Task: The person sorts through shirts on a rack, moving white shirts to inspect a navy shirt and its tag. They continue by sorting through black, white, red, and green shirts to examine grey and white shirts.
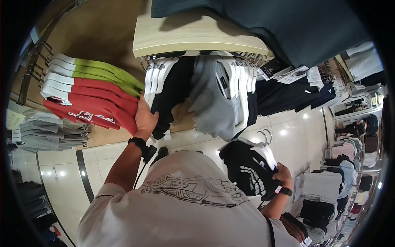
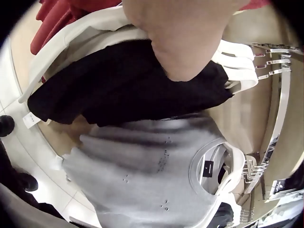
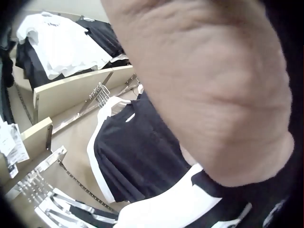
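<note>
Wooden shelf [image 1: 185,43] across the top, garments hung beneath its front edge. Red shirts [image 1: 92,96] on white hangers, toward the lower end of the metal side rail [image 1: 29,74], left of the shelf. Gray shirt [image 1: 207,96] below the middle of the shelf's front edge, neck label showing. Black printed shirt [image 1: 247,168], white lettering, held off the rails, below the shelf's right front corner. Plain black shirt [image 1: 177,90] under the front edge, toward its left corner. Lime shirts [image 1: 101,72] just above the red ones, same side rail. Left hand [image 1: 146,117] between red shirts and plain black shirt, thumb out over the black; fingers partly hidden, can't tell if gripping. Right hand [image 1: 284,173] grips the black printed shirt at its side. White hangers [image 1: 268,155] in that shirt, hooks free.
</note>
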A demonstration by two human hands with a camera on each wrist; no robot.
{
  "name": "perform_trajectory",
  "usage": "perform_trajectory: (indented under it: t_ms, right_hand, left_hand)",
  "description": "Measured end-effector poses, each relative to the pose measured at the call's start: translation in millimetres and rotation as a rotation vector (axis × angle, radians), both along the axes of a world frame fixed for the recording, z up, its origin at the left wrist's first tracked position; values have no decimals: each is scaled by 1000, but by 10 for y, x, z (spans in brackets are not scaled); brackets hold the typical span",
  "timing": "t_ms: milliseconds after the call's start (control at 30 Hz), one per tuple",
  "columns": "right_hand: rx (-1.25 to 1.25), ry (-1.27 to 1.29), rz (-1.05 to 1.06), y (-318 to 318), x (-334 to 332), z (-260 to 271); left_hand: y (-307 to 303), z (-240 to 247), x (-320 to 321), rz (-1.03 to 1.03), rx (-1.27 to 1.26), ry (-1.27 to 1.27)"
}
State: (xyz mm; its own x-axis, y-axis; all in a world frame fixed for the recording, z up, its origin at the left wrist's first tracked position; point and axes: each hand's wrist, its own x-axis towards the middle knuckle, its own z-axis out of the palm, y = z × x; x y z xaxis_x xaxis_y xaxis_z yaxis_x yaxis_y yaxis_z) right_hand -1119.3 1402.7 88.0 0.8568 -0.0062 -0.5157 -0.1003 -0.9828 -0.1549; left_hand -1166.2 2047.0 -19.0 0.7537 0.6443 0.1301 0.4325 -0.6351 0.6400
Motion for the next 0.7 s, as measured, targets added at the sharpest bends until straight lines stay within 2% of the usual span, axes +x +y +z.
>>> perform_trajectory:
  t_ms: [67, 133, 200, 267, 467, 700]
  right_hand:
    - [-121, -120, 59, -263, 92, -123]
    - [-141, -227, 24, -175, 164, -5]
    - [-298, -369, -7, -119, 281, 39]
    - [-348, -398, -4, -1, 468, 59]
    - [-159, -596, -42, 619, 1115, 51]
    - [222, -655, 22, 1221, 1924, -109]
  left_hand:
    - [-11, 3, -17, -6, 12, -22]
    - [-19, 44, -27, -9, 13, -17]
    - [-24, 61, -34, -9, 11, -16]
    - [-30, 34, -31, -13, 22, -40]
    - [-65, 70, -51, -44, -4, -51]
    - [-105, 70, -72, -42, 57, -40]
